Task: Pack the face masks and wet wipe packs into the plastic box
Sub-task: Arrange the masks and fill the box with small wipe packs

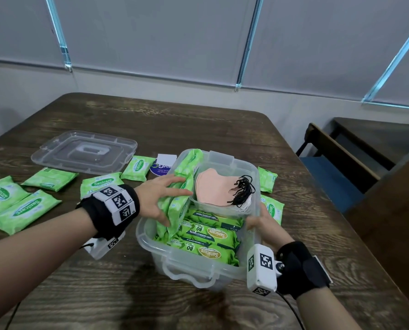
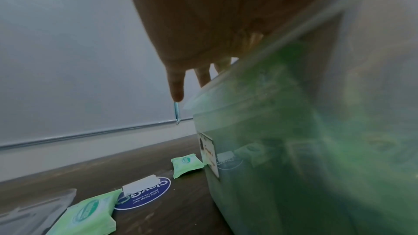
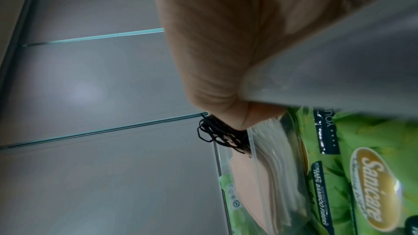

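Observation:
The clear plastic box [image 1: 186, 267] stands in the middle of the table. Large green wet wipe packs [image 1: 210, 234] lie flat inside it. Small light-green packs [image 1: 186, 167] stand along its left wall. A clear inner tray [image 1: 254, 186] holds peach face masks [image 1: 213, 189] with black ear loops [image 1: 244, 189]. My left hand [image 1: 167, 201] rests on the small standing packs, its fingers [image 2: 176, 85] spread and straight. My right hand [image 1: 258, 222] grips the box's right wall [image 3: 339, 60], thumb inside beside the masks [image 3: 248, 176].
The box's clear lid [image 1: 84, 151] lies at the back left. Several loose small wipe packs [image 1: 24, 210] lie left of the box, and two more [image 1: 273, 209] lie on its right. A blue round sticker [image 1: 160, 169] is behind the box. A chair [image 1: 337, 163] stands off the table's right edge.

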The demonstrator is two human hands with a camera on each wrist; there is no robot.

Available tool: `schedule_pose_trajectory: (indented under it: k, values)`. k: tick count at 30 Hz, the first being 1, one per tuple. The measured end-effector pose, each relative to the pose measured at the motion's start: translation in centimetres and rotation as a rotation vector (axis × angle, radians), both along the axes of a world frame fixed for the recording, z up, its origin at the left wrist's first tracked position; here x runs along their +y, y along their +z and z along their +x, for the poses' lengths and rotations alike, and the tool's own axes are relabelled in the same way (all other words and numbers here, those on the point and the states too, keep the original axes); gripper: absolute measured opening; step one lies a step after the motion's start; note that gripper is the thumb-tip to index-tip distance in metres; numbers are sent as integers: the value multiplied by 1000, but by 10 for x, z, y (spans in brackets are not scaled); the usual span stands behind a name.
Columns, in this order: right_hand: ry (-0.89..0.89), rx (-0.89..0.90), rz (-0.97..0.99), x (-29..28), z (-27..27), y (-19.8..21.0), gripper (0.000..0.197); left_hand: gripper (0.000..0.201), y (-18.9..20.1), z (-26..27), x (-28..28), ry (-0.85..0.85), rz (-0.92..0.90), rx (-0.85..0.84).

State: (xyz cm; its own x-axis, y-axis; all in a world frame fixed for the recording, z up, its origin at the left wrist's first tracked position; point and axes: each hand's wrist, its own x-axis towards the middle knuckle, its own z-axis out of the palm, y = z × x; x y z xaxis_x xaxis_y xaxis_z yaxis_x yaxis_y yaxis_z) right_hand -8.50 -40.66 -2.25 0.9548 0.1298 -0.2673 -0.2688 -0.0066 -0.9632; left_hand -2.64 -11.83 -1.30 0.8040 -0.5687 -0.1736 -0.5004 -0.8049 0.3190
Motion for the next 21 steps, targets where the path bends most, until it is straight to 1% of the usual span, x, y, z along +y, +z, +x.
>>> schedule_pose_trajectory:
  k: [2,4,6,8,10,11,12,14,16,17,19,21]
  values:
    - [3,5,-2,0,0,2,73,83,-1,0,-4,5,49,-80]
    - [5,16,-12,-1,0,2,79,76,-1,-2,-6,1,122,-125]
    - [-7,31,-24,0,0,1,87,75,-1,-5,-8,-22,241,-138]
    - [-21,45,-23,1,0,0,88,86,1,-8,-12,-58,360,-100]
    - [-14,44,-19,0,1,0,90,102,1,-8,-15,-74,389,-34]
    - [-11,42,-18,0,1,0,89,108,1,-8,-15,-67,349,0]
    - [-9,45,-11,0,2,0,87,113,1,-8,-15,-47,267,31]
    - [2,49,4,-1,2,0,83,126,-5,-10,-13,31,-25,56]
    - [20,45,8,-2,3,0,85,126,-15,-10,-11,143,-329,24]
    - [21,46,6,-2,3,0,86,122,-19,-8,-11,199,-415,-3]
    - [18,54,16,-1,8,-1,84,109,-19,-2,-13,300,-458,-23]
    - [4,68,25,1,15,-4,85,99,-15,7,-16,363,-419,-9]
